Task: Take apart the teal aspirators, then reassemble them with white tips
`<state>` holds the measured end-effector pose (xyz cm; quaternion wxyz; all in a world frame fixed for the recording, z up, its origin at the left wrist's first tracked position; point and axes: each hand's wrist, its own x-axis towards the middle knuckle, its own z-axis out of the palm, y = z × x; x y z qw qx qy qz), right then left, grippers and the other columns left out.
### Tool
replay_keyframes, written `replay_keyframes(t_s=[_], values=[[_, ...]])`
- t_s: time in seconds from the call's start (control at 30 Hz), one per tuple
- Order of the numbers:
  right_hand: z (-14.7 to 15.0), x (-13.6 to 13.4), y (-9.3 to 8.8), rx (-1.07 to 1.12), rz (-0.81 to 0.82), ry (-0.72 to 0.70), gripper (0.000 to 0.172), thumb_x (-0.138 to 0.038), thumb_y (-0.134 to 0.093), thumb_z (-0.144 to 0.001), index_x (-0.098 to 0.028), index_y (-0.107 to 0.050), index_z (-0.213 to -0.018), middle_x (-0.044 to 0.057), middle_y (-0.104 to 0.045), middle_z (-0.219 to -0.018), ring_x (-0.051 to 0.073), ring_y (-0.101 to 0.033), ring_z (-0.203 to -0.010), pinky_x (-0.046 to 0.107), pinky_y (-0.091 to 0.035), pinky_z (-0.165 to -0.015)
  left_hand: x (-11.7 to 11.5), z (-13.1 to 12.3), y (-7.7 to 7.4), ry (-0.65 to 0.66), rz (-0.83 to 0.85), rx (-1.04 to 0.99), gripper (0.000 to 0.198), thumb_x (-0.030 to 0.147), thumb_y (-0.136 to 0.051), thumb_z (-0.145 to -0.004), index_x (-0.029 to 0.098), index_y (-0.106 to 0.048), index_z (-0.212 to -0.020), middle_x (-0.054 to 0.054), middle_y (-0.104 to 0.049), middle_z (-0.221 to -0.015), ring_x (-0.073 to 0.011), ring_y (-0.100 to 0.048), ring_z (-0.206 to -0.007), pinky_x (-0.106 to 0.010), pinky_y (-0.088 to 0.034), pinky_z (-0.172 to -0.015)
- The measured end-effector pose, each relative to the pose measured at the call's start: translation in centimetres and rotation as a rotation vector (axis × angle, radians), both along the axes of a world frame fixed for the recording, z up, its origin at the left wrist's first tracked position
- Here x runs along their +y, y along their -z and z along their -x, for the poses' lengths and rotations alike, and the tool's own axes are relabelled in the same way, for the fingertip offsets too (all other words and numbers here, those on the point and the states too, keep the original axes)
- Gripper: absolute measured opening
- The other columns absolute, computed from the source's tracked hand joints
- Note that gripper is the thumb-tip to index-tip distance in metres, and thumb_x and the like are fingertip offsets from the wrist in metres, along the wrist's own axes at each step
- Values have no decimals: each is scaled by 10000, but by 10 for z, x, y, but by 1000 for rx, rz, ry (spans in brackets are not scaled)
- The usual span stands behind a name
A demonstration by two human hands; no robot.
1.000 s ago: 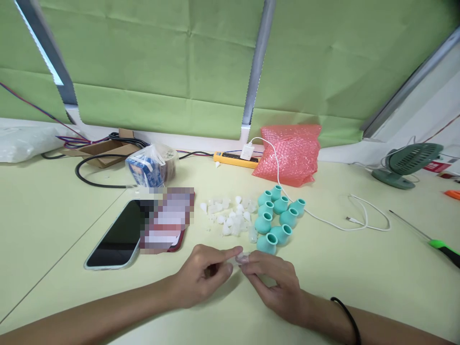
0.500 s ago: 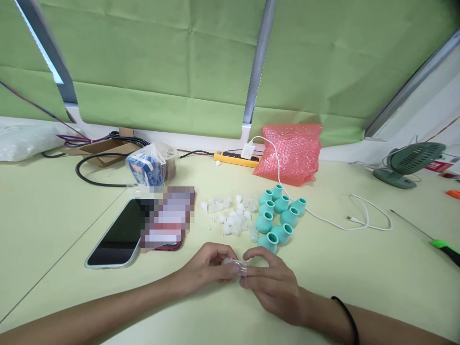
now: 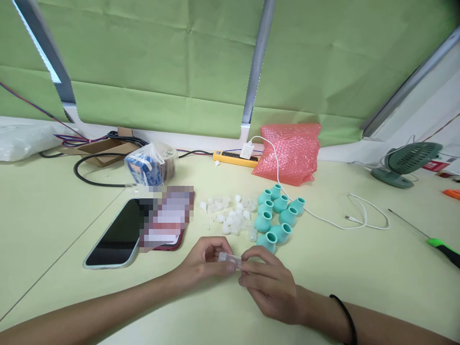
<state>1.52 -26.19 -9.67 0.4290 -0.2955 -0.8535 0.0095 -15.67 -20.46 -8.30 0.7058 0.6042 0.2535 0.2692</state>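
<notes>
A small clear plastic tube (image 3: 230, 260) lies sideways between my hands, low above the table. My left hand (image 3: 208, 258) is closed, with its thumb and fingers gripping the tube's left part. The fingertips of my right hand (image 3: 268, 282) press at the tube's right end; a black band circles that wrist. Just beyond are several teal rubber bulbs (image 3: 263, 221) with open necks, standing in a cluster. Left of them lies a loose pile of small white drop-shaped pieces (image 3: 230, 219) and clear tube parts (image 3: 252, 233).
Two phones, one dark-screened (image 3: 117, 235) and one red-cased (image 3: 172, 244), lie at left. Behind are a bagged blue package (image 3: 145, 168), a yellow power strip (image 3: 233, 158) and pink bubble wrap (image 3: 287, 153). A white cable (image 3: 364, 215), screwdriver (image 3: 436, 243) and green fan (image 3: 409, 160) are at right.
The clear tube has turned in my fingers and more of its side now shows. My left hand has shifted slightly up and left; the right hand stays at its end.
</notes>
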Motion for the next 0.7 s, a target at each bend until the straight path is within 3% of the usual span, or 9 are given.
replay_keyframes(t_s=[0.3, 0.7], values=[[1, 1, -3, 86, -2, 6, 261, 46, -481, -637, -165, -540, -777, 60, -626, -796, 172, -515, -733, 330, -466, -598, -1, 2, 2, -48, -42, 28, 194, 261, -641, -638, 113, -517, -644, 32, -448, -558, -80, -377, -536, -187, -261, -484], [2, 4, -4, 232, 54, -8, 242, 19, -521, -689, -172, -524, -838, 30, -595, -685, 123, -530, -622, 273, -457, -549, 1, 0, 1, -8, 1, 29, 223, 320, -613, -684, 107, -549, -665, 18, -473, -525, -85, -414, -508, -196, -286, -484]])
